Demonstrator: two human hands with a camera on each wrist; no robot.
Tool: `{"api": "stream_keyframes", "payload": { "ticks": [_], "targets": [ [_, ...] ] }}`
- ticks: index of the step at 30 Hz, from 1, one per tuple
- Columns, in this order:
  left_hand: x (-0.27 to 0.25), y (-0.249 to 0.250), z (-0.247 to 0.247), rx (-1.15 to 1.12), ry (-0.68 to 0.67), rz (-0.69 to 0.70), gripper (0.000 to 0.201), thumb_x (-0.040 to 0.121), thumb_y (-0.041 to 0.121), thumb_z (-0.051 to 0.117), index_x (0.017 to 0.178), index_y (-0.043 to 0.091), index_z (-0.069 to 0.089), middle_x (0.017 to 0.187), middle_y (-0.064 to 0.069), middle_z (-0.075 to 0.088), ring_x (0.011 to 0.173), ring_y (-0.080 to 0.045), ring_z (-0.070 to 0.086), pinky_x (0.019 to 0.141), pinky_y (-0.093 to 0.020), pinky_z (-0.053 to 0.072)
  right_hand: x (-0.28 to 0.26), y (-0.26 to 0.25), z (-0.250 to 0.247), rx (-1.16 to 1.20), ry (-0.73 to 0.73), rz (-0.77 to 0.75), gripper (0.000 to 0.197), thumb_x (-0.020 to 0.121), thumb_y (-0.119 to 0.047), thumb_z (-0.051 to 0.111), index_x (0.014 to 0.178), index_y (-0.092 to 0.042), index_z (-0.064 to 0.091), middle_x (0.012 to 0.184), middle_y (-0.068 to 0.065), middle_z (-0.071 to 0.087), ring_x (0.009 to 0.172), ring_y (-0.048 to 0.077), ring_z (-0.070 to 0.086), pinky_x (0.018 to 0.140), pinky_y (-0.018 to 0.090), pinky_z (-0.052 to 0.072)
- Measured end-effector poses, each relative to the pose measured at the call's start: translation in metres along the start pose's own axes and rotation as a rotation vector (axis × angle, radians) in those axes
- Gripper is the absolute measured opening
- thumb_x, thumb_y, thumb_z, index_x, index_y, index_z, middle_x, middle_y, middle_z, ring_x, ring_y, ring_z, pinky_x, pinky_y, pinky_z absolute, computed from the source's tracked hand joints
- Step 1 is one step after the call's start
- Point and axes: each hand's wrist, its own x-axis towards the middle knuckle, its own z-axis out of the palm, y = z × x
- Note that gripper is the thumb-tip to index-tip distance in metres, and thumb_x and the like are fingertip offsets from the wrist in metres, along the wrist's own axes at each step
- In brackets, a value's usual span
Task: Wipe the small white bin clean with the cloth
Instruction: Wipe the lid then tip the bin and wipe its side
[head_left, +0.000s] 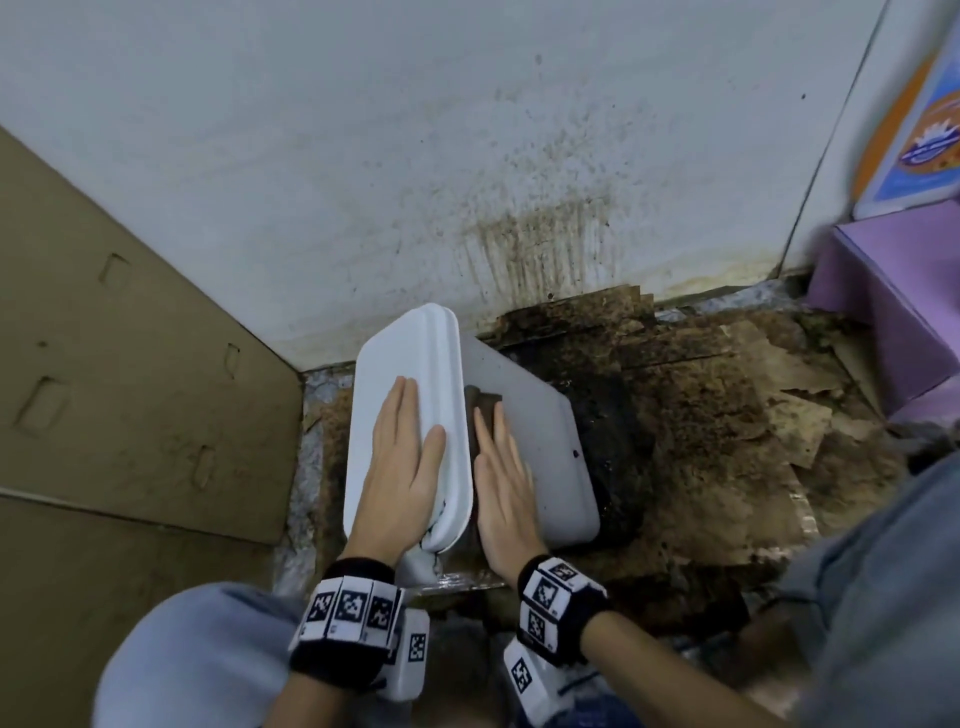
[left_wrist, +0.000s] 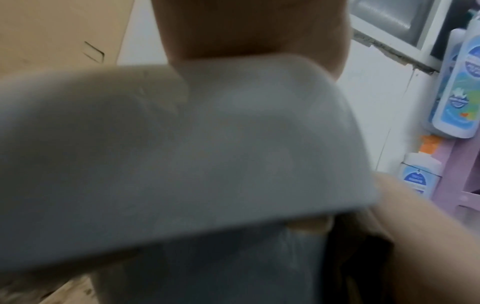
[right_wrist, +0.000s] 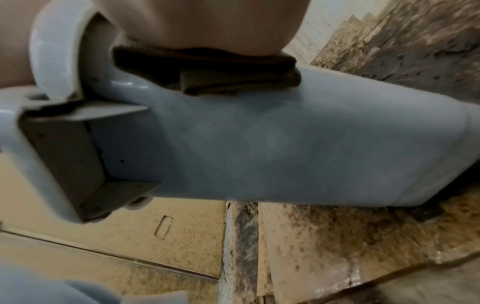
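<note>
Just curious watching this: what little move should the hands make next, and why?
Probably slide the right hand, flat on the brown cloth, along the bin wall toward its base. The left hand presses flat on the lid, steadying it, and most of that wall lies beyond the cloth.

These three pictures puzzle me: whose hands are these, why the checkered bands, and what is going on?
No machine here: a person wears three cameras, one on the head and one on each wrist; the patterned wristbands belong to that rig. The head view looks down at a small white bin lying tipped over on stained cardboard by a spattered wall. The left hand rests flat on the bin's lid. The right hand presses a dark cloth flat against the bin's side. The wrist views show the same from close up.
</note>
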Motion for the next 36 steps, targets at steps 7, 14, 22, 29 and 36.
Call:
{"api": "stream_keyframes", "payload": {
  "ticks": [7, 14, 22, 29, 36],
  "targets": [
    [0.001, -0.01, -0.008, -0.034, -0.015, -0.042, 0.059, 0.11, 0.038, 0.029, 0.162, 0.031, 0.005, 0.17, 0.017, -0.001, 0.152, 0.009, -0.005, 0.115, -0.003, -0.004, 0.009, 0.042, 0.0, -0.015, 0.033, -0.021, 0.052, 0.107, -0.042, 0.015, 0.159, -0.036, 0.016, 0.168, -0.017, 0.009, 0.154, 0.0, 0.005, 0.125, 0.028, 0.005],
    [-0.002, -0.011, -0.014, -0.103, -0.021, -0.069, 0.059, 0.11, 0.042, 0.031, 0.163, 0.034, 0.005, 0.168, 0.025, 0.001, 0.152, 0.009, -0.002, 0.124, -0.024, 0.003, 0.023, 0.122, -0.018, 0.006, -0.016, 0.292, 0.044, 0.111, -0.029, 0.016, 0.148, -0.047, 0.0, 0.169, -0.006, -0.008, 0.154, 0.004, -0.008, 0.128, 0.039, -0.001],
    [0.004, -0.025, -0.015, -0.087, 0.004, -0.051, 0.059, 0.111, 0.038, 0.032, 0.164, 0.029, 0.008, 0.17, 0.019, 0.004, 0.154, 0.006, 0.0, 0.125, -0.019, 0.002, 0.036, 0.062, 0.001, 0.001, 0.001, 0.312, 0.049, 0.111, -0.03, 0.017, 0.155, -0.045, 0.002, 0.168, -0.014, -0.007, 0.152, -0.002, -0.005, 0.125, 0.033, -0.002],
    [0.002, -0.029, -0.016, -0.104, 0.027, -0.025, 0.059, 0.11, 0.039, 0.034, 0.164, 0.027, 0.013, 0.17, 0.017, 0.01, 0.154, 0.005, 0.005, 0.122, -0.011, 0.004, 0.022, 0.008, 0.014, 0.032, -0.09, 0.037, 0.051, 0.107, -0.038, 0.014, 0.156, -0.047, 0.004, 0.167, -0.023, -0.005, 0.15, -0.009, -0.009, 0.117, 0.017, -0.006],
    [0.001, -0.028, -0.016, -0.117, 0.054, -0.015, 0.059, 0.109, 0.038, 0.038, 0.163, 0.026, 0.019, 0.169, 0.017, 0.015, 0.154, 0.003, 0.01, 0.125, -0.019, 0.009, 0.018, 0.066, 0.0, -0.023, 0.019, -0.004, 0.053, 0.107, -0.033, 0.024, 0.16, -0.032, 0.019, 0.168, -0.013, 0.012, 0.154, 0.002, 0.006, 0.125, 0.024, 0.006]
  ]
}}
